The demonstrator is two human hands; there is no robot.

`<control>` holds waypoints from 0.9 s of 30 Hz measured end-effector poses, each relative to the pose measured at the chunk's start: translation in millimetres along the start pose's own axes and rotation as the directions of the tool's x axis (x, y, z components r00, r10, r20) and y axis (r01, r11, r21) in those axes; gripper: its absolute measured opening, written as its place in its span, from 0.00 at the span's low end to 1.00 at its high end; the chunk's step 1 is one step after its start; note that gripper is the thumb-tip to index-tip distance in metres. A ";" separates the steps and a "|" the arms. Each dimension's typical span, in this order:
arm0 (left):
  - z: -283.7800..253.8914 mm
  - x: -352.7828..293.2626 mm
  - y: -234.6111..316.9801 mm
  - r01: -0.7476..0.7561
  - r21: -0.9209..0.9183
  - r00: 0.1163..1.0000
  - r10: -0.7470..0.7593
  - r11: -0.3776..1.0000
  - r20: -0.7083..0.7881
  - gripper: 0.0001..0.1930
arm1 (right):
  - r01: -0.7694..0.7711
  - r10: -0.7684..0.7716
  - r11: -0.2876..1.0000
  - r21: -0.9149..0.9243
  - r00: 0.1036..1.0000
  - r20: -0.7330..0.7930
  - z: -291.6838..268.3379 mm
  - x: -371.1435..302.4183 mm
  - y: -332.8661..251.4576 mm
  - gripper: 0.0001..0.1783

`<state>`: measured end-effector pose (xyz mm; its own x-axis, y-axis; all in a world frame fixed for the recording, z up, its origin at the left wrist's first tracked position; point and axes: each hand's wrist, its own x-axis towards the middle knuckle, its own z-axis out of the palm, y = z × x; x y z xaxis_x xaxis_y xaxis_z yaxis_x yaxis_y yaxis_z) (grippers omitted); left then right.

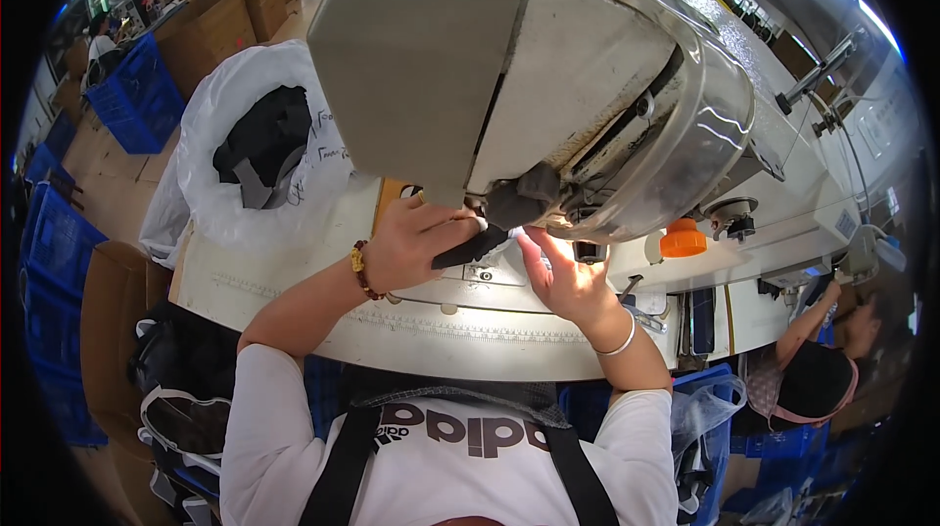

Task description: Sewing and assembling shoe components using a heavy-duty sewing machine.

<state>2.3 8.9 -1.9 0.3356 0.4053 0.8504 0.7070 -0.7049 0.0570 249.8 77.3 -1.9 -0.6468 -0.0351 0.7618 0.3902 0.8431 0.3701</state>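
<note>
My left hand (419, 244), with a beaded bracelet on its wrist, pinches a small black fabric piece (468, 250) just left of the needle area. The piece's far end passes beneath the head of a large pale industrial sewing machine (421, 66). On the other side, my right hand (576, 283) rests on the machine bed with thumb and fingers stretched forward and apart. Its fingertips partly disappear behind the machine head, close to the black piece. The needle and presser foot cannot be made out clearly.
A white plastic bag (235, 213) of dark cut pieces stands at the left of the worktable. A ruler strip (460, 328) runs along the table's front. An orange knob (682, 238) sits at right. Blue crates (137, 100) and cardboard boxes surround; another person (808, 369) sits at right.
</note>
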 end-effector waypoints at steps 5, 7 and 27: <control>-6.3 3.3 -8.9 -0.089 -0.074 0.994 0.093 0.993 0.053 0.13 | -0.079 0.092 0.976 -0.202 0.994 0.056 8.5 -15.6 -4.2 0.18; -7.4 3.8 -9.1 -0.089 -0.079 0.994 0.094 0.993 0.060 0.13 | 0.007 0.058 0.963 -0.271 0.971 0.230 9.3 -23.6 -2.2 0.20; -6.4 -11.9 -17.3 -0.307 -0.015 0.950 0.307 0.952 0.052 0.10 | 0.122 -0.048 0.880 0.458 0.984 -0.170 14.4 15.2 -8.0 0.07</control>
<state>-17.9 12.5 -9.7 0.5686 0.1992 0.7981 0.5608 -0.8037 -0.1989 227.3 77.7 -0.9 -0.5442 -0.1657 0.8224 -0.0356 0.9840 0.1747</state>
